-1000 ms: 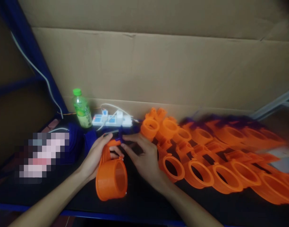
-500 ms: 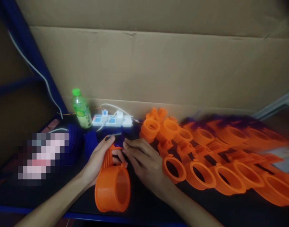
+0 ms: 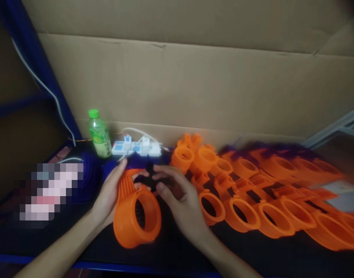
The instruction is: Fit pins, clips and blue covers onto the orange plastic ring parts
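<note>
My left hand (image 3: 106,193) is closed round the ribbed neck of an orange plastic part with a wide hollow ring (image 3: 136,220) at its near end. The ring hangs over the black table, its opening turned to the right. My right hand (image 3: 179,197) pinches a small dark piece (image 3: 149,178) close beside the upper end of the orange part. Blur and shade hide the dark piece's exact shape, and I cannot tell whether it touches the orange part. Some left fingertips show behind it.
Several like orange parts (image 3: 243,212) lie in rows at the right, dark blue pieces at the back ones. A green-capped bottle (image 3: 100,135) and a white power strip (image 3: 136,147) with plugs stand by the cardboard wall (image 3: 188,85). A blurred-out item (image 3: 52,193) lies left.
The orange part has tilted and risen slightly, its ring opening now showing more. My right hand has turned, thumb now in sight, with the dark piece between its fingers.
</note>
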`<action>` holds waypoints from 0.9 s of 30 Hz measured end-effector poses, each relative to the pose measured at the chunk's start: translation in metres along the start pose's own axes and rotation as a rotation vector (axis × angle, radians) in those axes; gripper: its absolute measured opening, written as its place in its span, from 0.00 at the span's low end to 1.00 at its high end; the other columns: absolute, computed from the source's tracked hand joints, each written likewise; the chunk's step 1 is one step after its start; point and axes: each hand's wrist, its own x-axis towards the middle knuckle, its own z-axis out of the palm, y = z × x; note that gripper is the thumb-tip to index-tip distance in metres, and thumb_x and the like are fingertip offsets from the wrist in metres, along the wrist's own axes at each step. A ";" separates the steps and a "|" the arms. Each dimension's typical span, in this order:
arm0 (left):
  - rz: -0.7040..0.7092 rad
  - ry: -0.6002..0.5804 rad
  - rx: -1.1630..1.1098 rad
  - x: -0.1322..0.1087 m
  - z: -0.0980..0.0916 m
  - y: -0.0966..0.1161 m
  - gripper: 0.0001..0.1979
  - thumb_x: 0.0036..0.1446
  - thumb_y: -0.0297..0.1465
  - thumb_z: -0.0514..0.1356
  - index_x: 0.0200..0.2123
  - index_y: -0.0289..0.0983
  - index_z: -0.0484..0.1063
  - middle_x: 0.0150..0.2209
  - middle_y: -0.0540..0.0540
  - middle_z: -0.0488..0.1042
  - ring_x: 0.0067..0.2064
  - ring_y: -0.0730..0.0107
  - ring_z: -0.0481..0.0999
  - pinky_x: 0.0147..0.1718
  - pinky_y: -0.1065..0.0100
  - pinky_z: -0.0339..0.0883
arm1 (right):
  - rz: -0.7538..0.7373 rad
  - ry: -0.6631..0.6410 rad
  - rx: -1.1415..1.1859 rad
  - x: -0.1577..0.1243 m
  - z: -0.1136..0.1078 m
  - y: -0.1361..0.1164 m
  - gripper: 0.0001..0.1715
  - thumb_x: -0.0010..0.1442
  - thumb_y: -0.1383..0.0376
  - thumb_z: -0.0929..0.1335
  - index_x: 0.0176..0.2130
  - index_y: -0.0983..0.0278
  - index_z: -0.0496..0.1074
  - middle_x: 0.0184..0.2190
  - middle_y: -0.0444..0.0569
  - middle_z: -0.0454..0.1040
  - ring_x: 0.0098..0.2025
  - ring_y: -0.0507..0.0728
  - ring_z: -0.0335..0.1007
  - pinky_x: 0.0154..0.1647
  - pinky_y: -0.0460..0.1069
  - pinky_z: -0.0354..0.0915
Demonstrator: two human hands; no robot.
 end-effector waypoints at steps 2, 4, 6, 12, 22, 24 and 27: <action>0.044 0.008 -0.036 0.000 -0.001 0.002 0.18 0.60 0.44 0.63 0.46 0.36 0.72 0.42 0.40 0.82 0.38 0.58 0.83 0.39 0.59 0.79 | 0.139 -0.090 0.119 -0.008 0.004 -0.004 0.21 0.65 0.62 0.69 0.57 0.57 0.68 0.52 0.50 0.74 0.52 0.55 0.74 0.50 0.50 0.74; 0.053 0.008 -0.031 0.001 -0.004 0.002 0.19 0.60 0.43 0.63 0.47 0.36 0.72 0.43 0.39 0.82 0.41 0.56 0.83 0.42 0.59 0.78 | 0.244 -0.192 0.217 -0.015 0.008 -0.007 0.26 0.64 0.63 0.70 0.59 0.57 0.63 0.53 0.50 0.74 0.54 0.55 0.73 0.53 0.51 0.72; 0.051 -0.009 0.000 0.002 -0.006 0.001 0.21 0.59 0.44 0.64 0.49 0.36 0.72 0.43 0.38 0.82 0.43 0.54 0.82 0.42 0.58 0.78 | 0.287 -0.213 0.247 -0.017 0.010 -0.007 0.27 0.64 0.64 0.70 0.60 0.57 0.61 0.53 0.50 0.73 0.53 0.54 0.74 0.54 0.51 0.72; 0.182 -0.131 0.058 0.012 -0.005 -0.002 0.22 0.62 0.44 0.61 0.52 0.35 0.73 0.47 0.37 0.80 0.49 0.54 0.80 0.46 0.59 0.75 | 0.135 -0.012 -0.180 -0.003 0.000 -0.002 0.17 0.68 0.58 0.66 0.55 0.59 0.69 0.49 0.49 0.75 0.48 0.55 0.75 0.48 0.50 0.72; 0.120 -0.199 0.028 0.010 -0.012 0.003 0.19 0.60 0.44 0.62 0.41 0.32 0.78 0.28 0.43 0.81 0.39 0.54 0.83 0.40 0.62 0.77 | 0.051 -0.040 -0.285 0.031 -0.008 0.004 0.18 0.71 0.57 0.60 0.46 0.62 0.73 0.41 0.49 0.78 0.41 0.54 0.75 0.37 0.47 0.70; 0.095 -0.279 0.067 0.005 -0.014 -0.004 0.21 0.55 0.45 0.66 0.41 0.32 0.78 0.29 0.41 0.81 0.38 0.51 0.83 0.38 0.60 0.77 | 0.056 -0.130 -0.268 0.050 -0.004 0.016 0.16 0.70 0.58 0.60 0.44 0.63 0.73 0.37 0.48 0.77 0.36 0.53 0.75 0.30 0.45 0.68; 0.119 -0.384 0.123 -0.002 -0.017 -0.018 0.24 0.47 0.41 0.72 0.45 0.33 0.77 0.36 0.39 0.83 0.39 0.49 0.83 0.38 0.58 0.77 | -0.031 -0.393 -0.354 0.082 0.012 0.037 0.09 0.66 0.63 0.64 0.42 0.63 0.72 0.33 0.44 0.77 0.32 0.50 0.74 0.31 0.44 0.67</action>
